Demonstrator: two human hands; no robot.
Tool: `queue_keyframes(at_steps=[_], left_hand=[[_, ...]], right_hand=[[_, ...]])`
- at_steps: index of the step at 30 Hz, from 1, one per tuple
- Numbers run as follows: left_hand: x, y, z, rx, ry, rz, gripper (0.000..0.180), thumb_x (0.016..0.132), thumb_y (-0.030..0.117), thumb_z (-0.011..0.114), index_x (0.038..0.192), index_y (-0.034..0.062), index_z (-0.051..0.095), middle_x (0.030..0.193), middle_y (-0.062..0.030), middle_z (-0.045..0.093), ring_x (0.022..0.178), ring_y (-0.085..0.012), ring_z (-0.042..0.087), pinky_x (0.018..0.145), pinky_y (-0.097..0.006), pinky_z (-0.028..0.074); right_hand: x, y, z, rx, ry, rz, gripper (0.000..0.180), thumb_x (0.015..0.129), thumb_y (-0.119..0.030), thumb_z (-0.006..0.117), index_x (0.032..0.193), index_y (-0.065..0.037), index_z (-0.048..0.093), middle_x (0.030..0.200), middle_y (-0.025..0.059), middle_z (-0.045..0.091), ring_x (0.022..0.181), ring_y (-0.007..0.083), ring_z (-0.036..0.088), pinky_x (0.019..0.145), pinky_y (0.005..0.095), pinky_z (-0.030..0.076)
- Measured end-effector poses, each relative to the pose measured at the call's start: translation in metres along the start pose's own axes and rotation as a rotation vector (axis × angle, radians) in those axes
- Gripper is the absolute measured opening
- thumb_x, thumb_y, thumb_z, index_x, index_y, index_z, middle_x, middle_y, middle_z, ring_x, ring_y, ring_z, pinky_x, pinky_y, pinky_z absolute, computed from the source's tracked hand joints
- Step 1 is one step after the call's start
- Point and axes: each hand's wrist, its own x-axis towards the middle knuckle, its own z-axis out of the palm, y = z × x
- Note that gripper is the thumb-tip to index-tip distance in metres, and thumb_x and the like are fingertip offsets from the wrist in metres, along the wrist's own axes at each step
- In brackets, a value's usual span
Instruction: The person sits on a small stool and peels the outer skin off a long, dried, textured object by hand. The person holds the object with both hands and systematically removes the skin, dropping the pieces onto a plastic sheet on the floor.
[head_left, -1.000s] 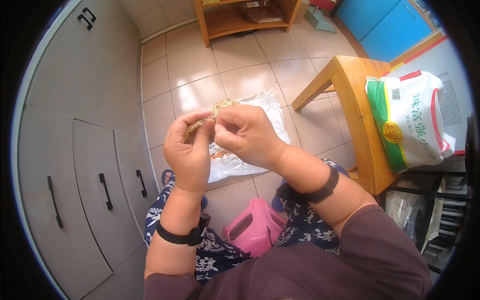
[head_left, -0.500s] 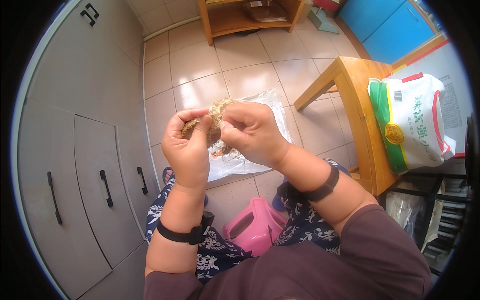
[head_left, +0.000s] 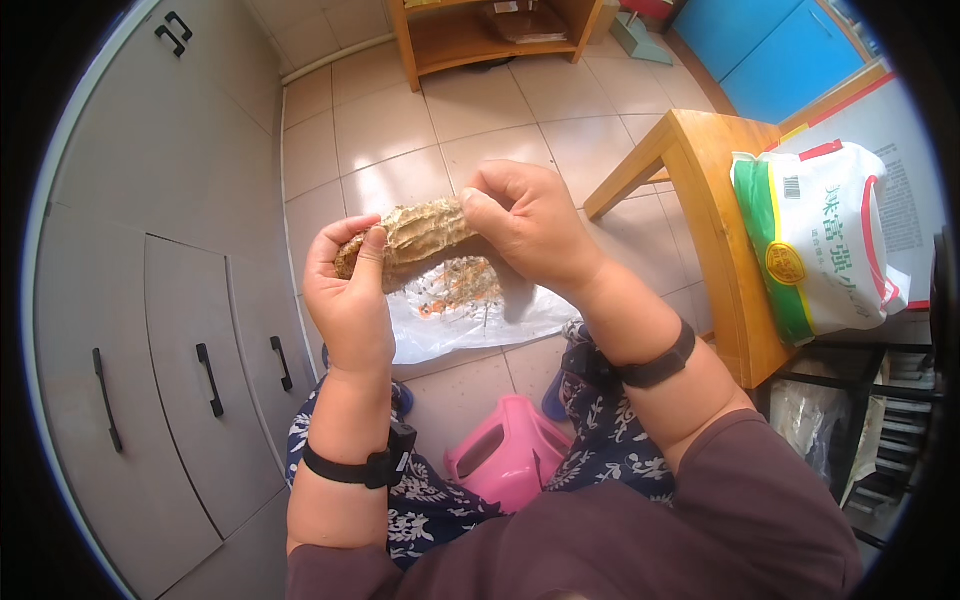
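Two hands grasp one ridged brown root [head_left: 415, 238] at centre frame, left hand [head_left: 350, 300] clenched on its left end, right hand [head_left: 530, 225] pinching the right end, best kept over the plastic sheet [head_left: 450, 320] on the floor beyond to catch scraps

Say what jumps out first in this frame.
A ridged tan root, gripped at its ends by the left hand and right hand, mid-frame. Under it a clear plastic sheet with peel scraps lies on the tile floor. At right, a white-and-green sack sits on a wooden stool.
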Motion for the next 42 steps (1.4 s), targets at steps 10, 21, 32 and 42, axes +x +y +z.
queue_keyframes(at_steps=[10,21,32,42], left_hand=[[0.0,0.007,-0.001,0.047,-0.095,-0.001,0.01,0.098,0.009,0.073,0.105,0.0024,0.07,0.1,-0.0021,0.069,0.093,-0.009,0.063,0.085,-0.023,0.05],[-0.003,0.002,0.002,0.051,-0.143,-0.081,0.011,0.098,0.009,0.073,0.106,0.0018,0.07,0.1,-0.0031,0.07,0.09,-0.0085,0.065,0.08,-0.023,0.053],[-0.006,-0.002,0.01,0.158,-0.088,0.025,0.007,0.098,0.005,0.07,0.104,0.001,0.069,0.099,-0.0024,0.07,0.091,-0.0094,0.064,0.082,-0.024,0.053],[-0.001,-0.004,0.004,0.05,-0.126,0.012,0.01,0.103,0.011,0.067,0.108,0.0025,0.067,0.102,-0.0036,0.07,0.092,-0.0102,0.065,0.084,-0.024,0.053]], right_hand=[[0.001,-0.001,-0.004,-0.141,0.015,0.041,0.011,0.091,-0.011,0.078,0.091,-0.001,0.073,0.075,0.0052,0.068,0.068,0.0095,0.059,0.063,0.0287,0.048],[-0.009,-0.003,0.016,-0.324,-0.042,-0.366,0.016,0.077,-0.014,0.083,0.08,-0.007,0.068,0.08,0.008,0.065,0.078,0.0294,0.064,0.071,0.0401,0.053],[-0.013,0.0,0.022,-0.447,0.021,-0.418,0.017,0.076,-0.006,0.077,0.079,-0.006,0.06,0.081,0.0088,0.063,0.074,0.0273,0.062,0.068,0.0365,0.053],[-0.014,0.005,0.015,0.152,0.021,0.15,0.008,0.091,-0.005,0.069,0.092,-0.001,0.063,0.097,0.0047,0.068,0.086,0.0095,0.063,0.077,0.0261,0.055]])
